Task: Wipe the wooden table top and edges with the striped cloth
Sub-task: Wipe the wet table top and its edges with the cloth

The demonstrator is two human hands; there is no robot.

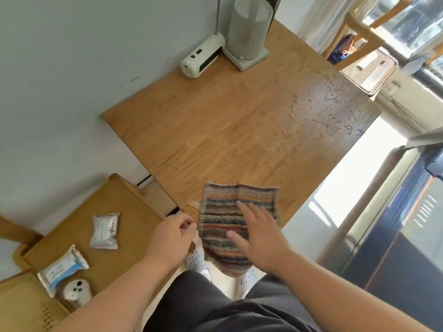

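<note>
Most of the wiping is looking like work yet to come. The striped cloth [225, 219] is lying spread flat on the near corner of the wooden counter [215, 121], with its lower end hanging over the near edge toward the person's legs.

The right hand [261, 238] is reaching over the cloth with fingers [249, 209] straight and spread apart, gripping nothing. Whether the palm is pressing the weave or hovering just above it is hard to tell. The left hand [172, 236] is sitting at the cloth's left border with its fingers curled inward. I cannot tell whether they are pinching the hem or closing on nothing, since the knuckles are covering the tips.

Beads of water [335, 111] are glistening across the far right part of the counter, well apart from the cloth, so I am judging that stretch not yet wiped.

A white device [203, 56] and a grey cylindrical appliance [249, 32] are standing at the far side by the wall, hiding the wood beneath them. The vertical faces of the counter's edges are staying out of sight from this angle, so their condition is not showing.
</note>
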